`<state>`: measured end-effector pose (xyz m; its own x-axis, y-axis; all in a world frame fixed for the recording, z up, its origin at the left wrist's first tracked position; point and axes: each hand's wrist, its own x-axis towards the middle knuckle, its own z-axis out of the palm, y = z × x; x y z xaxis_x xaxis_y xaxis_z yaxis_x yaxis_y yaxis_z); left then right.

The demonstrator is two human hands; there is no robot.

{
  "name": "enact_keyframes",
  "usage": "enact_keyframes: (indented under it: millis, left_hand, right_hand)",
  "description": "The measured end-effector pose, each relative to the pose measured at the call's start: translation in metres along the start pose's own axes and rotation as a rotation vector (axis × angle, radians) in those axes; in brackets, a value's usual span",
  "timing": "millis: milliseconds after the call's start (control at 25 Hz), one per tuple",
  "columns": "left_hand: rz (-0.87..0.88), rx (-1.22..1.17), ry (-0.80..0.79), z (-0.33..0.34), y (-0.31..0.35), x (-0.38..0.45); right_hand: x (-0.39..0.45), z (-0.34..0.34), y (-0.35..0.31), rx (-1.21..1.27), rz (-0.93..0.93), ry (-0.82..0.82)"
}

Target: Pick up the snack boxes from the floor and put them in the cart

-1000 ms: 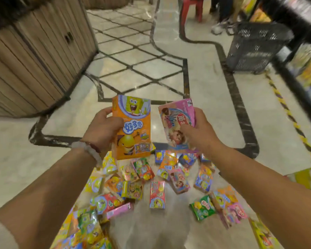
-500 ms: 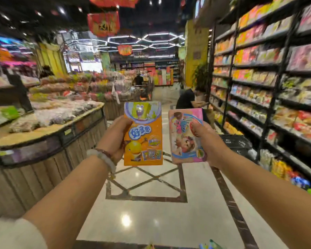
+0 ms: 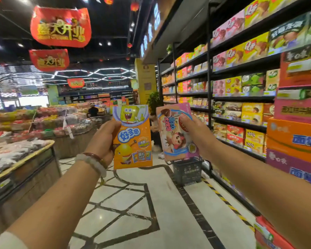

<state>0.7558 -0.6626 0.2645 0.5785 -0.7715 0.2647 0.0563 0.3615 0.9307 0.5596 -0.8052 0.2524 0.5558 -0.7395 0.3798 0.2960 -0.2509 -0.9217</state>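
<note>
Two snack boxes are held up at chest height: the orange box [image 3: 133, 139] is gripped by the left hand [image 3: 102, 141], the pink box [image 3: 176, 133] is pinched by the right hand [image 3: 197, 135]. Since a second ago the view has been raised from the floor pile to the aisle. The dark basket [image 3: 187, 170] stands ahead near the shelves [image 3: 241, 97], so carrying is judged begun.

The orange box [image 3: 133, 139] reads "好多鱼"; red banner [image 3: 60, 26] perhaps "盛大开业".
</note>
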Motion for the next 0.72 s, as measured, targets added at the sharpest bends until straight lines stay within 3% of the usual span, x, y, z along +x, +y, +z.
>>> enact_keyframes:
  millis: [400,720]
  left_hand:
    - [-0.157,-0.123,-0.516,0.113,-0.005,-0.049]
    - [-0.259,-0.151,-0.963,0.265,0.000,-0.196]
  right_hand:
    - [-0.167,-0.082,-0.068,-0.187,-0.003,0.604]
    - [-0.377,-0.145,-0.166,-0.370,-0.085,0.979]
